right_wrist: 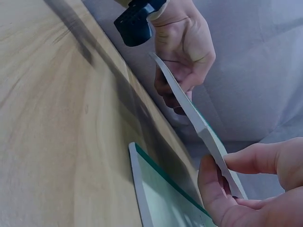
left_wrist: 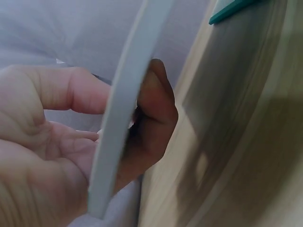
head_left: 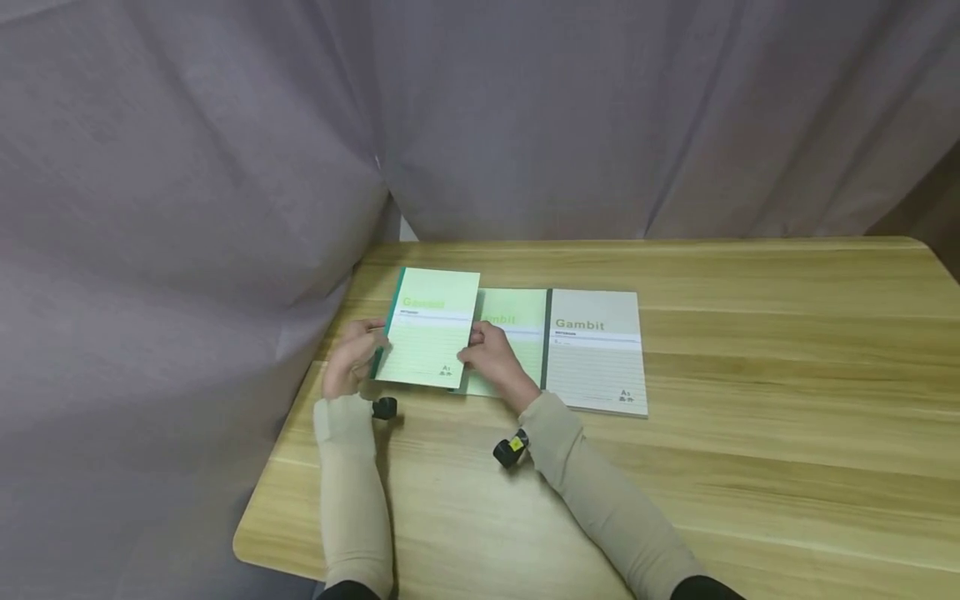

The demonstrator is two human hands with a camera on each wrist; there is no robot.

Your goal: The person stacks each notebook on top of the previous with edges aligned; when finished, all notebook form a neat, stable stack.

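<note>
Both hands [head_left: 352,360] [head_left: 491,360] pinch green notebook [head_left: 431,329] edges; raised, long axis pointing away.

Grey notebook [head_left: 596,350] on wooden table [head_left: 750,433]; grey curtain [head_left: 187,167].

Both forearms, in beige sleeves, reach forward and angle inward. The left hand [head_left: 351,358] has its fingers [left_wrist: 156,118] curled and its thumb opposed, pinching. The right hand [head_left: 491,358] likewise pinches between thumb and fingers [right_wrist: 255,158]. A small camera sits at each wrist.
</note>
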